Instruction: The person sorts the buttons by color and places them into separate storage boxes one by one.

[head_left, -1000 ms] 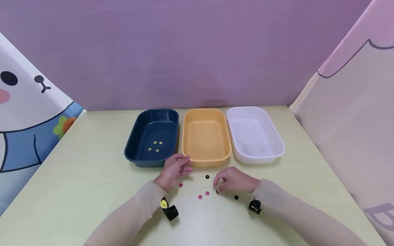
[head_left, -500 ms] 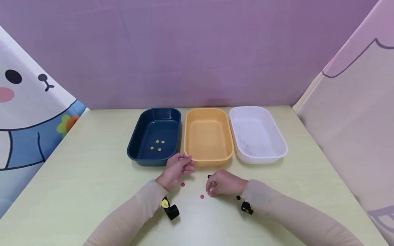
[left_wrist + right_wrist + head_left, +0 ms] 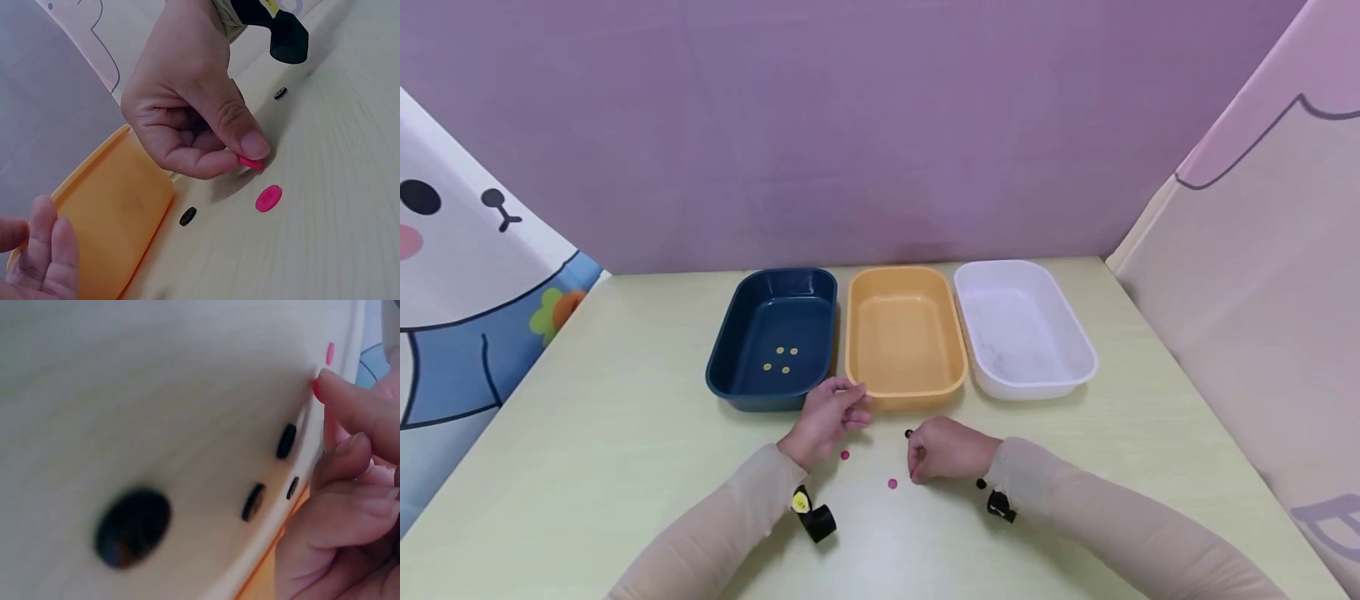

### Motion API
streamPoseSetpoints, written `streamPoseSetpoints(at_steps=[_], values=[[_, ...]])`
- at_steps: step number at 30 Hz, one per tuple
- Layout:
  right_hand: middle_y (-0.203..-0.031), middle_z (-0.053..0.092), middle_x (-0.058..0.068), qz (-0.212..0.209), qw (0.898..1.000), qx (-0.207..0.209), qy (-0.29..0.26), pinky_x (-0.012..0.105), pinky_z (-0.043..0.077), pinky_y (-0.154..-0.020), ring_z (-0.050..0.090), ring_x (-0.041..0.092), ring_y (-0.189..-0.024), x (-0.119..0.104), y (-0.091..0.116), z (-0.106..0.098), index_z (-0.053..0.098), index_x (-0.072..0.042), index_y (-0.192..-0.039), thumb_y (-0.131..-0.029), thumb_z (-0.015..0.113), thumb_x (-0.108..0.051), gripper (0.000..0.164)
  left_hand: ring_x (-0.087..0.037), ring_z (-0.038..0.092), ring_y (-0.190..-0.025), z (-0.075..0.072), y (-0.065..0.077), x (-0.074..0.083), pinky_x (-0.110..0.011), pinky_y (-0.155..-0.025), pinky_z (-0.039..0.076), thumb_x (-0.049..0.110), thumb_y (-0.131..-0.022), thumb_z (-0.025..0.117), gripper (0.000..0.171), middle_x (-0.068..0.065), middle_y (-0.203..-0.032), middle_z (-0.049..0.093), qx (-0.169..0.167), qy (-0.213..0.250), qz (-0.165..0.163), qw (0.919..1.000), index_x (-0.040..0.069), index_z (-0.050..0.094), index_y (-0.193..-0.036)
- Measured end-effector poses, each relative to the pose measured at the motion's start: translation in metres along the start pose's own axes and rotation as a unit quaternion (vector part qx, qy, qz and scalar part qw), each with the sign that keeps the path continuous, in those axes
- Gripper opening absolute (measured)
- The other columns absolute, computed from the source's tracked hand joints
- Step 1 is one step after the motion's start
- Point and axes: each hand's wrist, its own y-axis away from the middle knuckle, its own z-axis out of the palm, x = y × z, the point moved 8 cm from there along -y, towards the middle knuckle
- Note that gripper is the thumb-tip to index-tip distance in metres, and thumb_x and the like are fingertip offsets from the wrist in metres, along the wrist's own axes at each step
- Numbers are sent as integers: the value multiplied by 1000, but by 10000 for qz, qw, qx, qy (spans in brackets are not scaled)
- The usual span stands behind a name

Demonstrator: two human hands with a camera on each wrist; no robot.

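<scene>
My right hand [image 3: 951, 450] pinches a pink button [image 3: 251, 163] between thumb and forefinger, low over the table. Another pink button [image 3: 269, 198] lies flat close by, and a third pink button [image 3: 845, 455] is near my left wrist. Black buttons lie around the right hand: one black button [image 3: 908, 433] beyond its knuckles, another [image 3: 981, 483] by its wrist. My left hand [image 3: 827, 417] stays at the front left corner of the orange tray [image 3: 906, 396], its loosely bent fingers right at the rim. Those fingers [image 3: 42, 240] overlap the tray's wall in the left wrist view.
A dark blue tray [image 3: 722, 350] holding several yellow buttons [image 3: 780, 351] stands left of the orange one. To the right is a white tray [image 3: 1030, 387]. Behind the trays hangs a purple cloth [image 3: 880, 133]. More black buttons [image 3: 133, 528] show in the right wrist view.
My right hand has shifted left, from beside a black button to the pink one, and its fingertips have closed on it. The left hand holds its place by the orange tray.
</scene>
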Motion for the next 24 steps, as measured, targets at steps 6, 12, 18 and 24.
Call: streamPoseSetpoints(at_steps=[6,12,18,24], values=[[-70,62,-9,38,9997,-51,-231,24,44,-60,51,6,-62,1,4,-15,69,-12,-73,-78,71,-3,10,-8,59,-52,-1,1,0,-22,-58,52,3,-97,54,7,-4,-76,66,37,38,-53,10000,2,47,-97],[-76,65,-7,-1,9986,251,-467,23,41,-57,48,6,-61,-3,7,-52,72,-9,-79,-82,69,-9,3,-7,57,-51,-1,2,1,-22,-56,52,0,-96,53,10,-2,-72,65,47,234,28,9997,3,44,-98],[-74,64,1,517,9898,662,-1154,21,29,-45,35,7,-48,6,-5,-92,73,-5,-88,-86,67,-11,9,-6,57,-49,-1,4,1,-21,-54,51,1,-95,55,8,-1,-71,65,164,320,118,9993,3,47,-97],[-90,69,7,900,9826,840,-1391,19,29,-44,37,8,-55,10,-31,-117,72,-2,-93,-87,64,-10,12,-7,57,-51,-1,4,-3,-22,-56,51,3,-94,57,8,-2,-74,64,350,281,90,9990,2,49,-97]])
